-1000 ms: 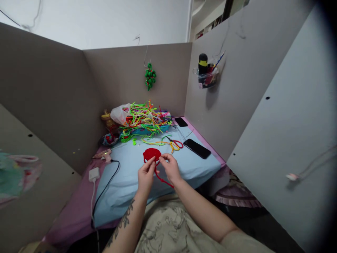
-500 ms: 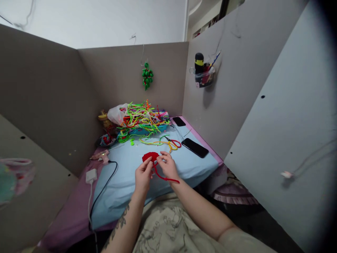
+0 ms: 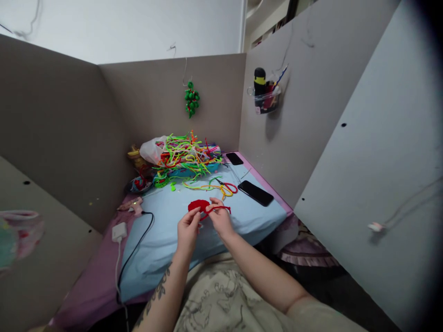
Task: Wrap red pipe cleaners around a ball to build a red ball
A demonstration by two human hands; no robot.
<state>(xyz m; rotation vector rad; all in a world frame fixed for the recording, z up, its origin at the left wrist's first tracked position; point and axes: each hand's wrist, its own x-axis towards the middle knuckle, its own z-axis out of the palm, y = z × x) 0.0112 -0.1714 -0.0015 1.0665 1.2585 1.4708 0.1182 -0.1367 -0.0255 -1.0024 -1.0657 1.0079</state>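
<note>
My left hand (image 3: 188, 229) pinches the near edge of a flat red coil of pipe cleaner (image 3: 198, 205), held just above the light blue pad (image 3: 162, 240). Beside it, my right hand (image 3: 218, 217) is closed on the loose red tail of the same pipe cleaner (image 3: 221, 209), which now bends across to the right over its fingers. Both hands sit close together at the pad's middle.
A heap of coloured pipe cleaners (image 3: 185, 157) lies at the back of the pad, with red-handled scissors (image 3: 228, 186) and a black phone (image 3: 256, 192) to the right. A glue gun (image 3: 130, 205) and white plug with black cable (image 3: 117, 230) lie left. Grey partition walls surround the pad.
The red tail, which hung down toward me a second ago, has swung up and to the right as my right hand wound it round the coil. The hands stayed in place.
</note>
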